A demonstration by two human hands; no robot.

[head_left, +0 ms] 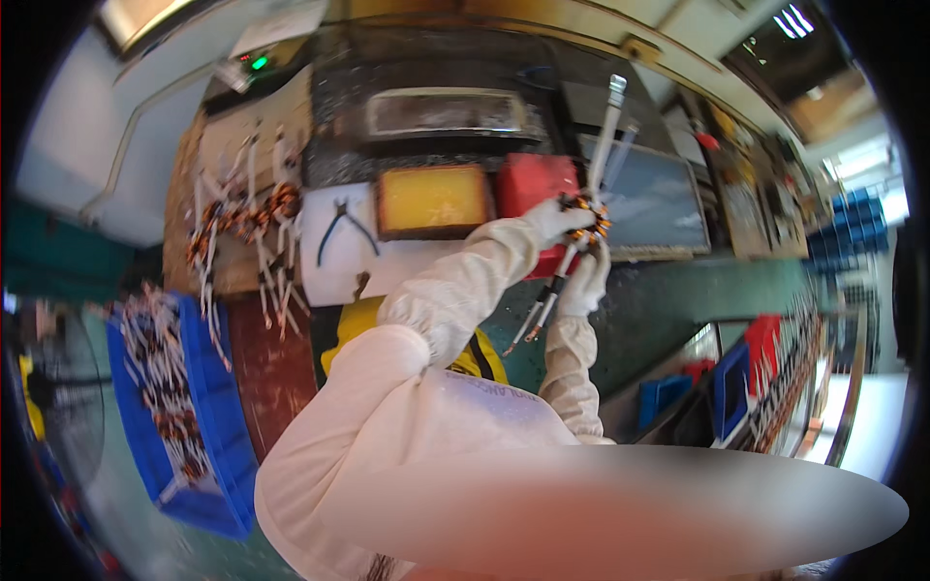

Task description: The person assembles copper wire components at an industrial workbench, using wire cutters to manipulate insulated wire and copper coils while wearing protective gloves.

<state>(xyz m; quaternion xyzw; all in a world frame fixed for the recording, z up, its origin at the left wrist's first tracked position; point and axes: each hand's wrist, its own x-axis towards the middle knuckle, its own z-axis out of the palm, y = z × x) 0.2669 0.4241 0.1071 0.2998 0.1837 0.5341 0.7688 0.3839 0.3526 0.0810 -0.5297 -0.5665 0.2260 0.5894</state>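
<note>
A ring-shaped copper coil (599, 225) is held up at the right of the bench, in front of a grey panel. White-sleeved leads stick up from it, and darker-banded leads with bare copper ends hang below. My left hand (552, 219), in a pale glove, grips the coil's left side. From below, my right hand (585, 281), also gloved, closes round its lower part by the leads. The fingertips are partly hidden by the coil. Just behind my left hand stands a red block-shaped box (536, 178). A yellow-filled rectangular tray (432, 201) lies left of it.
Pliers (346, 230) with dark handles lie on a white sheet. More coils (254, 218) are heaped on a board at left, and a blue bin (218, 426) below holds several others. A long metal-rimmed tray (448, 113) is at the back. A rack of leads (785, 373) stands right.
</note>
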